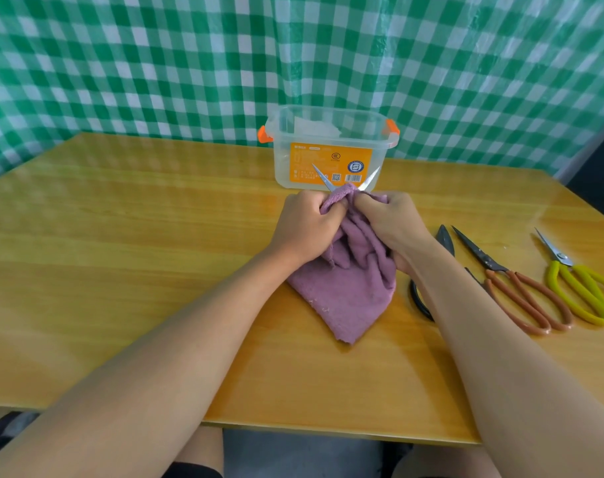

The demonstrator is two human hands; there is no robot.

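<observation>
Both hands are up at the middle of the table (121, 236), bunched tight around a purple cloth (345, 298). The left hand (307, 224) has its fingers curled into the cloth's top edge. The right hand (391, 225) grips the folds just beside it, knuckles almost meeting. Out of the top of the bundle poke two bright blades. Those are the scissors (323, 178), spread wide in a V with the tips pointing away from the person. Their handles are buried in the cloth, so I cannot tell which hand has them. The lower part of the cloth trails down onto the table between the forearms, one corner pointing toward the near edge.

Just behind the blades stands a clear box (331, 146) with orange latches and an orange label. There is something pale inside, too faint to name.

Off to the right, three more pairs lie flat, blades pointing away. A black pair (445, 238) is half hidden under the right forearm. Then comes an orange pair (492, 266), and farthest right a yellow pair (562, 258). A green checked sheet (155, 63) hangs behind.
</observation>
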